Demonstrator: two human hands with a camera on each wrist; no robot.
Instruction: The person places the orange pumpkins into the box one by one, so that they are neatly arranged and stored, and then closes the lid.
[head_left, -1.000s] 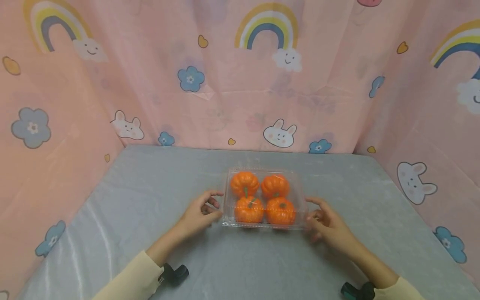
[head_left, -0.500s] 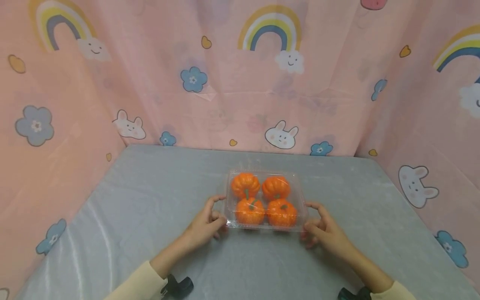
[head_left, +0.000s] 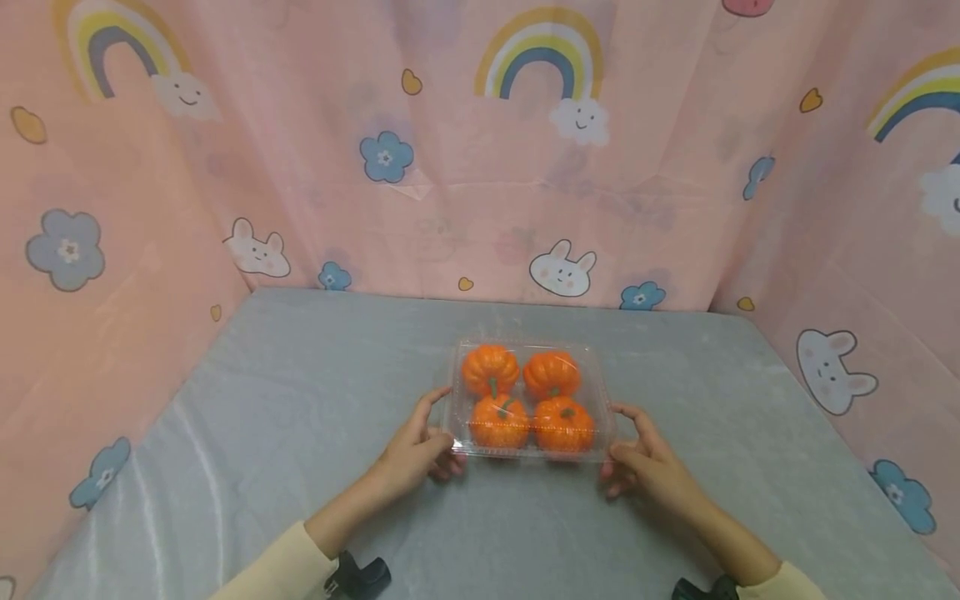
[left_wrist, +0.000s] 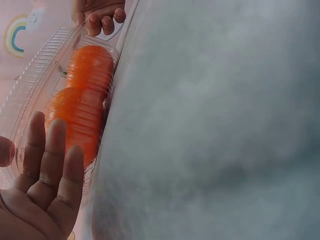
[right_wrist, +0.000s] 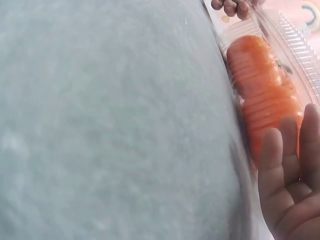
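A clear plastic clamshell container (head_left: pixel 602 398) sits on the table with its lid down, holding several small orange pumpkins (head_left: pixel 499 422) with green stems. At its left end my left hand (head_left: pixel 415 446) grips the front corner, thumb on the rim and index finger along the side. My right hand (head_left: pixel 654 467) holds the opposite corner in the same way. In the left wrist view, the other fingers (left_wrist: pixel 52 165) reach beside the ribbed wall near the pumpkins. The right wrist view likewise has fingers (right_wrist: pixel 271 155) close against the container's side.
A grey cloth-covered table (head_left: pixel 315 358) lies under everything. Pink curtains (head_left: pixel 450 217) with rainbows, flowers and rabbits enclose it at the back and both sides. Dark wrist devices (head_left: pixel 360 577) are strapped near the cream sleeves (head_left: pixel 281 562).
Both hands have closed in on the container's ends, from hovering beside it to gripping its front corners. The container has stayed nearly in place.
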